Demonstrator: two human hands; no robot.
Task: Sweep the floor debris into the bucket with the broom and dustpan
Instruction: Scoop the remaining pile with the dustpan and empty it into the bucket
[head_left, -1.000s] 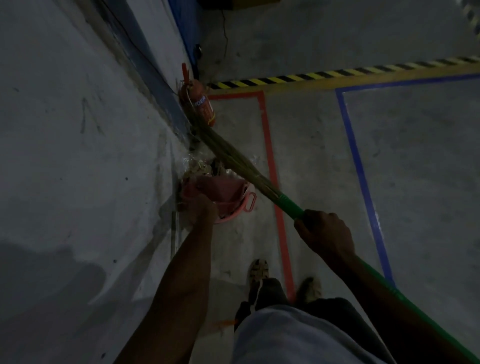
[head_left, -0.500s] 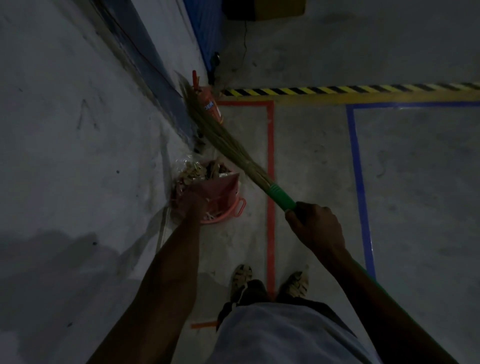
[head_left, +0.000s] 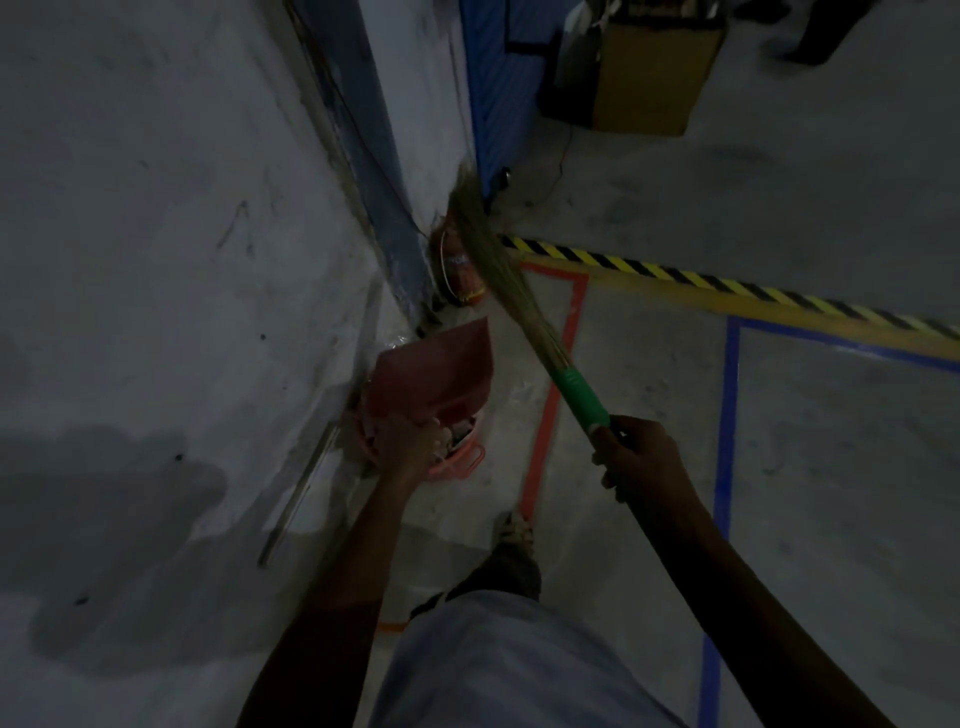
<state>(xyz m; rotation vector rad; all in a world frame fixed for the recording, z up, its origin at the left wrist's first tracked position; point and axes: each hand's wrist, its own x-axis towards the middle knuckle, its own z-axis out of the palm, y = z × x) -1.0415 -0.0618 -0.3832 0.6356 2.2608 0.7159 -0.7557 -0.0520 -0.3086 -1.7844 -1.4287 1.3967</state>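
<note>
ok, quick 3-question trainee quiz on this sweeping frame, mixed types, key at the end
1. True or false: the right hand grips the broom by its green handle.
2. What does the left hand hold over the bucket?
A. dustpan
B. rag
C. bottle
3. Fill in: the red object standing in the corner behind the broom bristles is a fire ______.

Key: 1 true; 2 A; 3 extinguisher.

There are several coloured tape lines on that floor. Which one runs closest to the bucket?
The red tape line: it passes just right of the bucket. The blue tape line lies farther right, and the yellow-and-black striped line crosses beyond both.
</note>
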